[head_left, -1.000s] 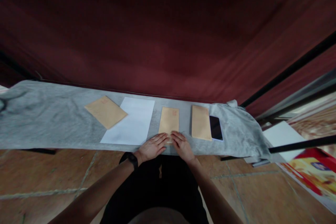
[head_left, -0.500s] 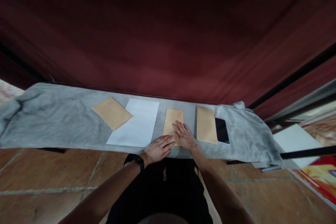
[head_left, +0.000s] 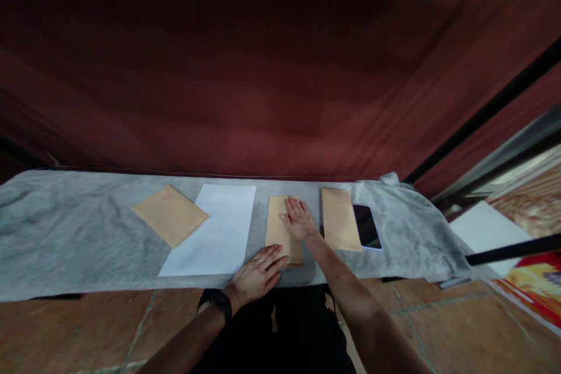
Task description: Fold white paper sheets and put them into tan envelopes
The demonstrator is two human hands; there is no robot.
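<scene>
Envelopes, brown, three in all, laid in a row on a grey cloth (head_left: 79, 234) that covers a long table. One white sheet (head_left: 219, 228) and one dark phone (head_left: 366, 226) share the cloth.

Order from left to right:
- left envelope (head_left: 170, 214), turned at an angle, its right corner lying over the white sheet's left edge
- white sheet, long side running near to far
- middle envelope (head_left: 276, 222), lengthwise near to far, just right of the sheet, a strip of cloth between them
- right envelope (head_left: 338, 225), near the middle one but apart from it
- phone, screen dark, touching or just beside the right envelope's right edge

Hands, two, both on the middle envelope. Right hand (head_left: 298, 219) lies flat, palm down, fingers straight and slightly spread, over the far right part of it. Left hand (head_left: 258, 272) also flat and spread, fingertips on the near end of it, palm back on the cloth. Neither hand grips anything. One black watch (head_left: 218, 302) on the left wrist.

Dark red curtain (head_left: 263, 70) hangs behind the far edge of the table. One white board (head_left: 486, 228) lies off the right end. Tiled floor (head_left: 87, 327) at the near side.
</scene>
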